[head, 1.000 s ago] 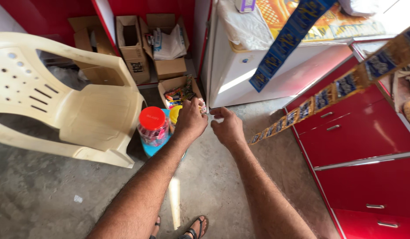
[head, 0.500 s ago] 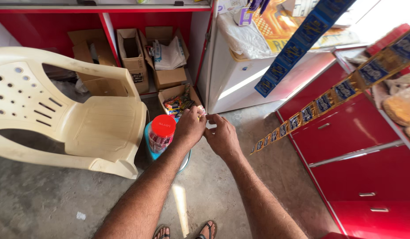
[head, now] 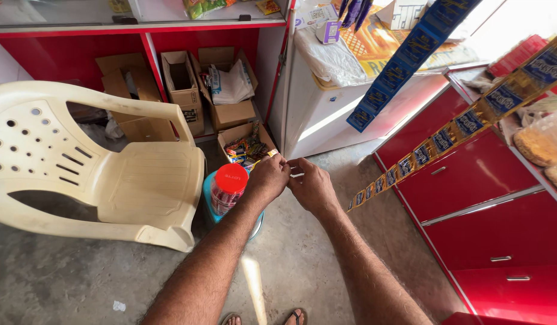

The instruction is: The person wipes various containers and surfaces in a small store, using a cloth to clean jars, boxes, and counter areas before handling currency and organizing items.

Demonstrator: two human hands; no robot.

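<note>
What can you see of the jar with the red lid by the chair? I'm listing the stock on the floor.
The jar is clear plastic with a round red screw lid, shut, and seems filled with small wrapped sweets. It stands upright on a turquoise tub on the concrete floor, close beside the cream plastic chair. The left forearm passes just in front of it; whether they touch is unclear.

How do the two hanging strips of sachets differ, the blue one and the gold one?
The blue strip is solid blue and hangs from the top of the picture down to the white chest. The gold strip has gold packets with blue panels, and runs longer and lower, from the upper right across the red cabinets towards the floor. Both are chains of small joined packets, slanting the same way.
</note>
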